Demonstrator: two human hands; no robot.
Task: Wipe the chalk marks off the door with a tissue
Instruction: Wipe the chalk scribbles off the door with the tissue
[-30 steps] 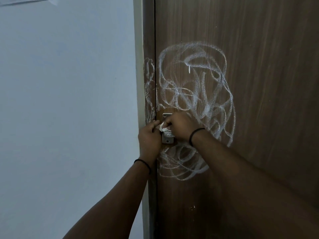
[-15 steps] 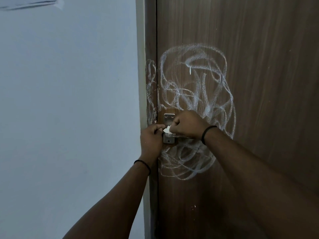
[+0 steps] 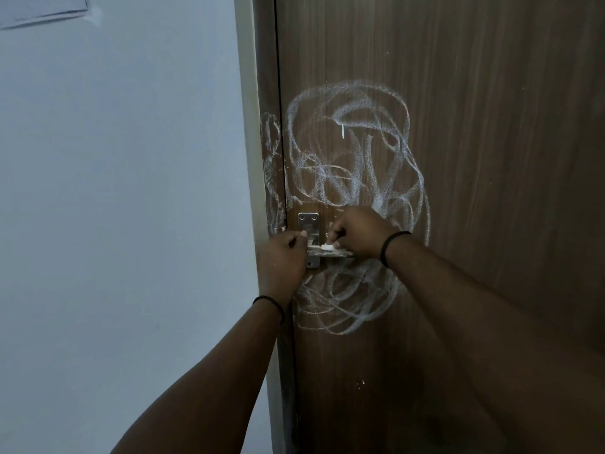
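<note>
White chalk scribbles point(image 3: 357, 152) cover the dark brown wooden door point(image 3: 491, 158) above and below its metal handle plate point(image 3: 308, 222); more chalk marks the door frame point(image 3: 270, 152). My right hand point(image 3: 358, 234) grips a small white tissue point(image 3: 328, 246), held just over the lever of the handle. My left hand point(image 3: 284, 257) is at the door's edge with curled fingers, its thumb touching the handle plate; I cannot tell whether it holds a piece of tissue.
A pale blue-grey wall point(image 3: 124, 208) fills the left half of the view, beside the light door frame strip point(image 3: 247, 126). A sheet of paper point(image 3: 42, 8) is stuck high on the wall.
My right hand has slid to the right with the tissue, away from my left hand, uncovering more of the handle plate. My left hand has stayed at the door's edge.
</note>
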